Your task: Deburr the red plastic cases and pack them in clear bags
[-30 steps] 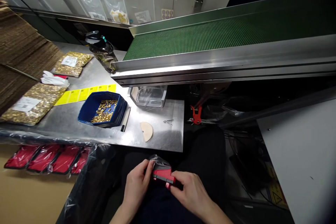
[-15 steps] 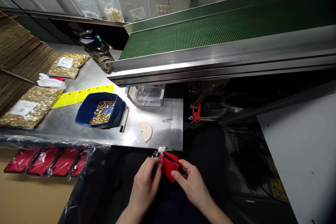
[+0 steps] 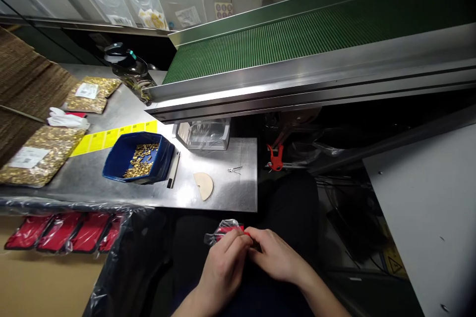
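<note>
Four plastic-wrapped red pouches (image 3: 91, 232) lie on brown cardboard (image 3: 44, 282) at far left; then, on the tabletop (image 3: 243, 195), come a blue bin (image 3: 165, 161) of gold bits (image 3: 139, 166), a beige half-disc (image 3: 206, 186) and a clear tray (image 3: 208, 141), overhung by the green conveyor (image 3: 238, 54). Over the lap, the left hand (image 3: 226, 261) and right hand (image 3: 277, 256) hold a red pack (image 3: 224, 231), fingers narrow on it, hiding most; loose clear wrap (image 3: 210, 239) shows leftward.

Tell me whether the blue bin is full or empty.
Neither: the blue bin is partly filled; small gold pieces lie inside, with bare blue showing beside them.
</note>
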